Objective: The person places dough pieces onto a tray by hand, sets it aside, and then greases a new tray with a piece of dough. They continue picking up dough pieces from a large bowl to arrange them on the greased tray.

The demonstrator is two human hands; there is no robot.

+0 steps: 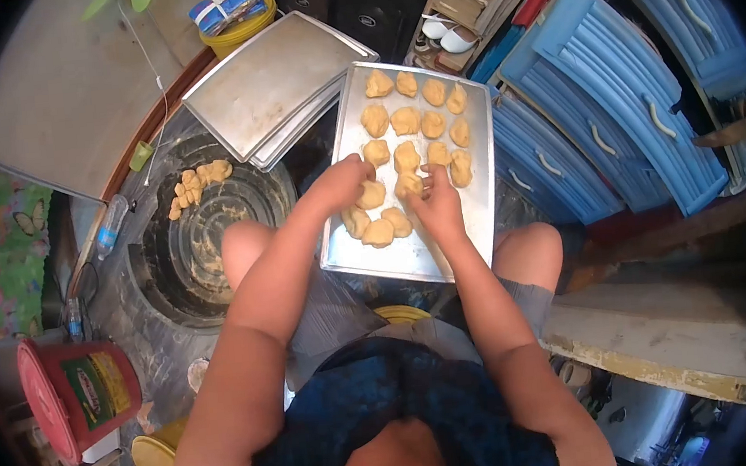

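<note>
A metal baking tray [471, 233] rests across my lap, with rows of yellowish dough pieces [405, 122] over its far part. My left hand [351, 182], fingers closed, is at the tray's left side on a dough piece [371, 195]. Toward the middle, my right hand [437, 199] pinches another dough piece [408, 184] between thumb and fingers. Several more lumps, among them a dough piece [377, 233], lie close together nearer to me. To the left, a dark round basin [246, 200] holds a cluster of small dough lumps [196, 186] along its far side.
Stacked metal trays [279, 77] stand beyond the basin. Blue drawers [590, 81] line the right side, with a worn wooden ledge [657, 341] below. A red lidded bucket [85, 391] and a plastic bottle [112, 227] are at the left.
</note>
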